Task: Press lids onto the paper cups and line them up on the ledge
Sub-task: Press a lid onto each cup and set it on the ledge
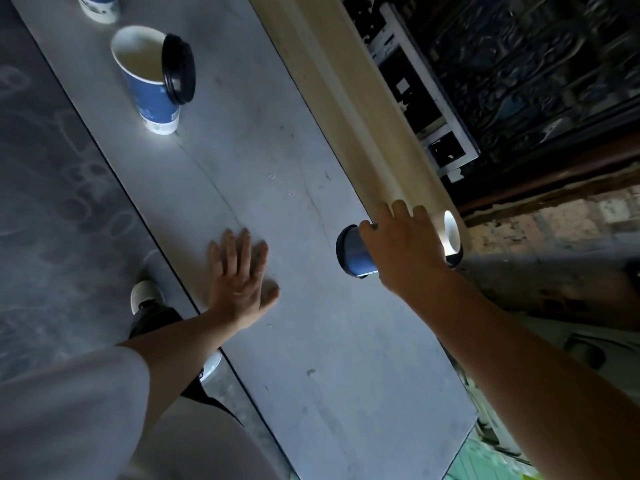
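Left hand (239,282) flat on grey ledge (311,306), fingers spread wide, holding nothing; right hand (405,251) wrapped around lidded blue cup (356,252), lid past thumb tip; open cup (149,81), black lid (179,69) leaning on rim, well beyond left fingertips; third cup (98,6) farthest

The grey desk (277,188) carries an open cup (147,81) with a lid (179,69) leaning on its rim, another cup (98,6), and the flat left hand (239,282).

The far cup (98,6) is cut off by the top edge
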Motion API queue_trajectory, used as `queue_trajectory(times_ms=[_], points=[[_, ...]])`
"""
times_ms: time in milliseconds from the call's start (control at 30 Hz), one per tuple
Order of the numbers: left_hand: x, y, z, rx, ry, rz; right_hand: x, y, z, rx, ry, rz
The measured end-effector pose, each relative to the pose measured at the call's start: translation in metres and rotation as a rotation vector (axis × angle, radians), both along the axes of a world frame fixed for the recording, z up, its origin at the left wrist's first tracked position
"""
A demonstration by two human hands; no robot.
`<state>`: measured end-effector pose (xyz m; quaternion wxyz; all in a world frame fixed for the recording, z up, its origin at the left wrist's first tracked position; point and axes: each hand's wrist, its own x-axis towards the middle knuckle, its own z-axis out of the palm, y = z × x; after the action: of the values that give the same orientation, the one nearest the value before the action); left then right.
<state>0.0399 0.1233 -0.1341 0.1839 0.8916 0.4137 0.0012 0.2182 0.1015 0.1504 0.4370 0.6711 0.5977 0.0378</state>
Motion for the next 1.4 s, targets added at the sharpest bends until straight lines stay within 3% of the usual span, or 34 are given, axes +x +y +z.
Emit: queue_trajectory(times_ms=[667, 1400], points=[[0.001, -0.001, -0.009, 0.083, -0.033, 0.021, 0.003, 0.007, 0.026, -0.028, 0.043, -0.073], [0.0, -0.001, -0.003, 0.037, 0.001, -0.001, 0.002, 0.0, 0.031, 0.035, 0.048, -0.092]])
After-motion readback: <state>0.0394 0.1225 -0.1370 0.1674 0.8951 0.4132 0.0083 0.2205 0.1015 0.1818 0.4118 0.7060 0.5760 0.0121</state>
